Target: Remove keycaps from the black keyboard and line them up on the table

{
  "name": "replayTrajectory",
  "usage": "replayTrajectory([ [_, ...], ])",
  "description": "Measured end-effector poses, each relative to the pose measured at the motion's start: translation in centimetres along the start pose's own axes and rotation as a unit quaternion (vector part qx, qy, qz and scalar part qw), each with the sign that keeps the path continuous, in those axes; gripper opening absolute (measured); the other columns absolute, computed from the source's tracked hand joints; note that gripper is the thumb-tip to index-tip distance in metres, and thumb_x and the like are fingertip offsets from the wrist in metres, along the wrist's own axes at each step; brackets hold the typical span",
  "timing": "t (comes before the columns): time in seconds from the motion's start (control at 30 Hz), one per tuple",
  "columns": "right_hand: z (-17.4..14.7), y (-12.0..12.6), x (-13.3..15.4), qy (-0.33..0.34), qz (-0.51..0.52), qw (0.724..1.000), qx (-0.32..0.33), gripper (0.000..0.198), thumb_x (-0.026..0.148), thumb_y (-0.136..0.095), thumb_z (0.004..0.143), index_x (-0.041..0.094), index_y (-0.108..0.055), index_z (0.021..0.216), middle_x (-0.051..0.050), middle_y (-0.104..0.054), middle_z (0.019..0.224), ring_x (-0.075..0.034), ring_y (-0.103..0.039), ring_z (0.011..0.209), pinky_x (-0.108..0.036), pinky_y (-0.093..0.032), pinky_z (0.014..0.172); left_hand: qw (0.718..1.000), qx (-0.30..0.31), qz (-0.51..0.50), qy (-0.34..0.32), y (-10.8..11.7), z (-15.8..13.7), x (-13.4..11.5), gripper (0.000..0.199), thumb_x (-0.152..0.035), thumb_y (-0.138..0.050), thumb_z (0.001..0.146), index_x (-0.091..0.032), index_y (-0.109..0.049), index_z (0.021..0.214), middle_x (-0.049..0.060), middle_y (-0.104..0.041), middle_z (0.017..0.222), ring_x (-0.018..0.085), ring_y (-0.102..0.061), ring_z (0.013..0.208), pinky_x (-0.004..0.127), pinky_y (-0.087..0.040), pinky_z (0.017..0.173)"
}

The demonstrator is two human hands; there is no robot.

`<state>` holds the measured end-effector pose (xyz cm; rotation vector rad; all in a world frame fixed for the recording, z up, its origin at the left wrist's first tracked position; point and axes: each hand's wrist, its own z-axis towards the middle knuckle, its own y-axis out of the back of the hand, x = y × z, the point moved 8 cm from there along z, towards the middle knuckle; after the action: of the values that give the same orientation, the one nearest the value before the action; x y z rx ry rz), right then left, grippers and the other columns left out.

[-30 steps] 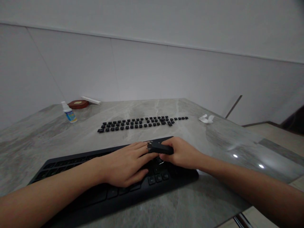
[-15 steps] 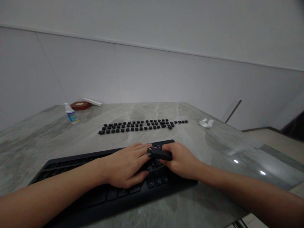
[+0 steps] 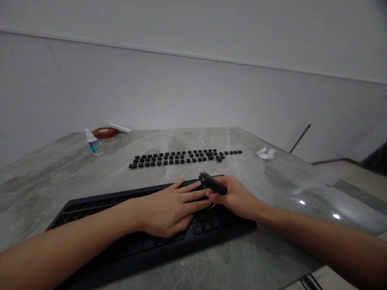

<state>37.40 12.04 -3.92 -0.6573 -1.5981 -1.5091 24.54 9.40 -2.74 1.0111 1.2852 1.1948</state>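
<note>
A black keyboard (image 3: 169, 257) lies at a slant in front of me, with keys still seated near its lower right. My left hand (image 3: 169, 211) rests across it, fingers stretched toward the right and reaching my right hand's fingertips. In my right hand (image 3: 236, 197), closed over the keyboard's right part, is a black keycap puller (image 3: 214, 184). A thin wire of it shows below the fingers; what the wire touches is hidden by the hands. Beyond the keyboard, loose black keycaps (image 3: 171, 162) are laid out in rows.
A small spray bottle (image 3: 94, 144) stands at the back left, beside a reddish-brown box (image 3: 104, 133) and a white flat strip (image 3: 120, 128). Crumpled white tissue (image 3: 265, 154) lies at the right. The grey marble-patterned table (image 3: 287, 181) ends at a wall (image 3: 187, 96) behind.
The puller has turned and moved slightly up and right in my right hand. My left fingers have spread and extended toward it. The view has shifted slightly.
</note>
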Motion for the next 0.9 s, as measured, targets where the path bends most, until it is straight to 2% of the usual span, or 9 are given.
replayTrajectory([
  [0.13, -0.55, -0.04, 0.17, 0.020, 0.087, 0.995, -0.053, 0.010, 0.018, -0.057, 0.065, 0.014, -0.066, 0.063, -0.002, -0.063, 0.064, -0.013, -0.055, 0.063, -0.024, -0.042, 0.062, 0.998, 0.035, -0.019, 0.038, -0.42, 0.28, 0.11, 0.068, -0.016, -0.042, 0.088, -0.021, -0.020, 0.152, 0.005, -0.019, 0.157, 0.037, -0.015, 0.144, 0.071, -0.017, 0.111],
  [0.33, -0.71, -0.28, 0.21, 0.002, 0.144, 0.988, -0.054, 0.010, 0.017, -0.058, 0.059, 0.014, -0.064, 0.052, 0.000, -0.057, 0.052, -0.010, -0.047, 0.052, -0.022, -0.037, 0.055, 0.998, 0.038, -0.029, 0.043, -0.45, 0.42, -0.19, 0.067, -0.017, -0.037, 0.092, -0.020, -0.010, 0.153, 0.006, -0.019, 0.157, 0.037, -0.016, 0.144, 0.075, -0.019, 0.106],
  [0.5, -0.73, -0.16, -0.13, -0.009, 0.153, 0.986, -0.070, 0.012, 0.016, -0.055, 0.056, 0.015, -0.065, 0.050, 0.001, -0.051, 0.046, -0.008, -0.040, 0.047, -0.021, -0.031, 0.049, 0.999, 0.025, -0.024, 0.041, -0.35, 0.60, -0.13, 0.063, -0.017, -0.038, 0.093, -0.018, -0.018, 0.152, 0.008, -0.026, 0.155, 0.038, -0.021, 0.142, 0.073, -0.023, 0.106],
  [0.63, -0.70, -0.16, 0.27, 0.007, 0.155, 0.986, -0.066, 0.013, 0.015, -0.054, 0.055, 0.015, -0.065, 0.049, 0.002, -0.053, 0.047, -0.008, -0.040, 0.047, -0.021, -0.032, 0.050, 0.999, 0.012, -0.018, 0.032, -0.21, 0.80, -0.19, 0.061, -0.017, -0.039, 0.093, -0.016, -0.022, 0.151, 0.010, -0.030, 0.153, 0.038, -0.024, 0.142, 0.071, -0.024, 0.107],
  [0.9, -0.87, 0.14, 0.20, 0.003, 0.156, 0.985, -0.072, 0.012, 0.015, -0.055, 0.055, 0.015, -0.065, 0.047, 0.001, -0.054, 0.046, -0.008, -0.043, 0.047, -0.021, -0.031, 0.049, 0.998, 0.032, -0.023, 0.044, -0.42, 0.84, -0.15, 0.061, -0.018, -0.038, 0.092, -0.018, -0.022, 0.151, 0.006, -0.026, 0.155, 0.038, -0.022, 0.142, 0.073, -0.024, 0.106],
])
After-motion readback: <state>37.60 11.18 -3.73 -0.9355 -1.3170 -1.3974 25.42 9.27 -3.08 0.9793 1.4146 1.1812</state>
